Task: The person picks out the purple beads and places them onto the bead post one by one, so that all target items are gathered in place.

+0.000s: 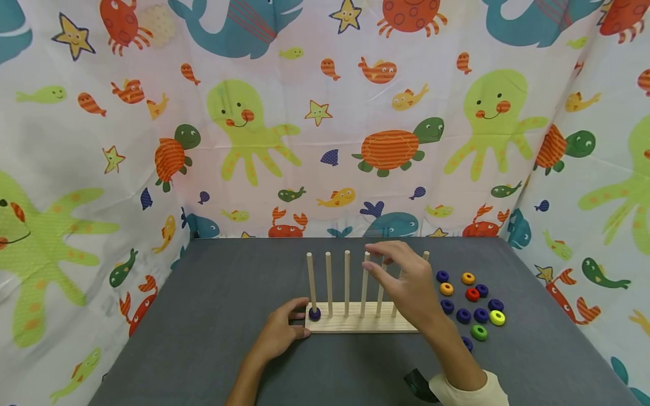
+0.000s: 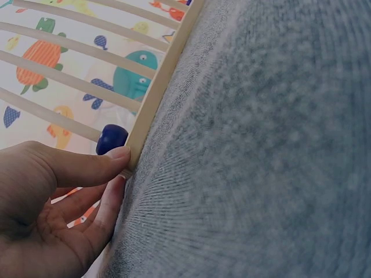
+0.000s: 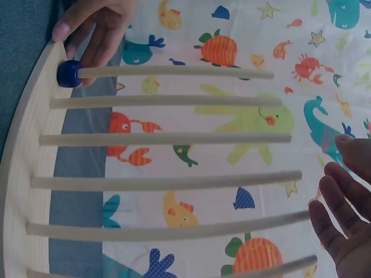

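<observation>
A wooden peg board with a row of several upright pegs lies across the table. One blue ring sits at the foot of its leftmost peg. My left hand pinches the board's left end; in the left wrist view the thumb presses the edge beside the blue ring. Above the board, my right hand hovers near the peg tops on the right half, partly hiding those pegs. Its fingers are loosely bent with nothing between them, as the right wrist view shows the hand beside the peg tips.
Loose rings lie right of the board: several blue ones, two orange, a red, a yellow and a green. A dark object is by the right sleeve. A sea-animal curtain surrounds the grey table.
</observation>
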Demonstrator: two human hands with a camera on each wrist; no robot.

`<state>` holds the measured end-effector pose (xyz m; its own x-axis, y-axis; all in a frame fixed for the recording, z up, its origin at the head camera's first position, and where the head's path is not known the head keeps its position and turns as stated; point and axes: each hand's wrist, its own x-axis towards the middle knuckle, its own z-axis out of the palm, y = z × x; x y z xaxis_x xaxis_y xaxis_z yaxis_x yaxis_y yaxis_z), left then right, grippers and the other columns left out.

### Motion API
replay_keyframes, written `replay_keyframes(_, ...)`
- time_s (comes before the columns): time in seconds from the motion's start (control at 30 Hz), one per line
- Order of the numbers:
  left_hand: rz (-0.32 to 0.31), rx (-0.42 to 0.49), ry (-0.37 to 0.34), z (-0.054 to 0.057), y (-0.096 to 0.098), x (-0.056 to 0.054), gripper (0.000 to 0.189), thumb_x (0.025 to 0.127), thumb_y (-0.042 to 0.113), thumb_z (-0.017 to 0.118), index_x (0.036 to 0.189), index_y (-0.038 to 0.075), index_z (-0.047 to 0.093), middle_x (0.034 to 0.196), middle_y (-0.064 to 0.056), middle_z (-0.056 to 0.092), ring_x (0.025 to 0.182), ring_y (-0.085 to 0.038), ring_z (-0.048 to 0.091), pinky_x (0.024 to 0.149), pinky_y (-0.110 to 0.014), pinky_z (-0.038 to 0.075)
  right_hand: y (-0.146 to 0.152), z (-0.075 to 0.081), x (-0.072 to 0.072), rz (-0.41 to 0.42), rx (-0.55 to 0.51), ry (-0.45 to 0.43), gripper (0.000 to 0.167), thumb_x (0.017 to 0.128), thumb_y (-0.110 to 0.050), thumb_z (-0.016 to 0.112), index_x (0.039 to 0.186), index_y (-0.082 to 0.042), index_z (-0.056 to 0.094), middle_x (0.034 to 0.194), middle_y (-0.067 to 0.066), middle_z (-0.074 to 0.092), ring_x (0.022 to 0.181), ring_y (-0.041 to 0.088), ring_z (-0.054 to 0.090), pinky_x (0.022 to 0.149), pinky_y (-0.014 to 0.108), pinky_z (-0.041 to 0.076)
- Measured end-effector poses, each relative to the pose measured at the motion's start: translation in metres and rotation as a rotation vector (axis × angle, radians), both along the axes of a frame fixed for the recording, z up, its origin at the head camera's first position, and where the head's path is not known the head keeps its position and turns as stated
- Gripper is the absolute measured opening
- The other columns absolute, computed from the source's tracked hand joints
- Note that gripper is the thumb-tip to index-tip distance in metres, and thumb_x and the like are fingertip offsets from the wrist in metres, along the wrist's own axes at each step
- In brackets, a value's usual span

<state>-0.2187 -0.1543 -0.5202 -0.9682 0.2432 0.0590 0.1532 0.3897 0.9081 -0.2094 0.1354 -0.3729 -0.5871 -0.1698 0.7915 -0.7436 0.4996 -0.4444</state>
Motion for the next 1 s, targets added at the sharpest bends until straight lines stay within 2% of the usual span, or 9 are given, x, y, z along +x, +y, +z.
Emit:
replay_keyframes(0.17, -0.005, 0.006, -0.005, 0.001, -0.001, 0.001, 0.069, 0.085, -0.006, 0.080, 0.149, 0.002, 0.057, 0.150, -0.023, 0.058, 0.128, -0.042, 0.064, 0.095, -0.046, 0.059, 0.015, -0.004, 0.009, -0.036, -0.030, -0.027, 0.036, 0.085, 0.001, 0.085, 0.119, -0.008, 0.079, 0.113, 0.002, 0.077, 0.089, 0.021, 0.067, 0.084, 0.014, 0.049)
replay_keyframes(0.3, -0.005, 0.006, -0.003, 0.002, -0.002, 0.002, 0.069, 0.085, -0.006, 0.080, 0.149, 0.002, 0.057, 0.150, -0.024, 0.058, 0.128, -0.043, 0.064, 0.096, -0.048, 0.059, 0.027, -0.012, 0.015, -0.074, -0.050, -0.062, 0.036, 0.086, 0.002, 0.085, 0.120, -0.010, 0.079, 0.113, 0.001, 0.077, 0.087, 0.013, 0.067, 0.084, 0.013, 0.050)
replay_keyframes(0.5, 0.000, -0.001, 0.004, 0.001, -0.002, 0.001, 0.069, 0.085, -0.006, 0.080, 0.149, 0.002, 0.057, 0.150, -0.023, 0.058, 0.129, -0.042, 0.064, 0.096, -0.047, 0.059, 0.044, -0.028, 0.018, -0.121, -0.086, -0.160, 0.032, 0.088, 0.001, 0.084, 0.118, -0.008, 0.079, 0.112, 0.002, 0.077, 0.091, 0.006, 0.067, 0.084, 0.012, 0.053)
replay_keyframes(0.67, 0.001, -0.001, 0.010, 0.001, -0.002, 0.001, 0.069, 0.085, -0.006, 0.080, 0.149, 0.002, 0.057, 0.150, -0.023, 0.059, 0.128, -0.041, 0.065, 0.096, -0.047, 0.059, 0.057, -0.041, 0.020, -0.187, -0.075, -0.261, 0.026, 0.092, -0.006, 0.083, 0.117, -0.008, 0.078, 0.111, 0.000, 0.076, 0.093, 0.002, 0.065, 0.082, 0.012, 0.052)
replay_keyframes(0.9, -0.002, -0.005, 0.007, 0.001, -0.002, 0.001, 0.068, 0.085, -0.006, 0.080, 0.149, 0.002, 0.057, 0.149, -0.023, 0.059, 0.127, -0.041, 0.065, 0.094, -0.044, 0.060, 0.080, -0.059, 0.024, -0.231, -0.066, -0.312, 0.025, 0.093, -0.008, 0.082, 0.118, -0.009, 0.078, 0.107, 0.002, 0.076, 0.095, 0.008, 0.066, 0.083, 0.013, 0.053)
replay_keyframes(1.0, 0.000, -0.008, 0.013, 0.000, -0.002, 0.001, 0.068, 0.085, -0.006, 0.081, 0.148, 0.002, 0.058, 0.148, -0.023, 0.060, 0.126, -0.040, 0.066, 0.092, -0.042, 0.061, 0.089, -0.067, 0.025, -0.268, -0.048, -0.340, 0.026, 0.093, -0.012, 0.083, 0.119, -0.010, 0.078, 0.108, 0.002, 0.077, 0.094, 0.006, 0.066, 0.083, 0.011, 0.052)
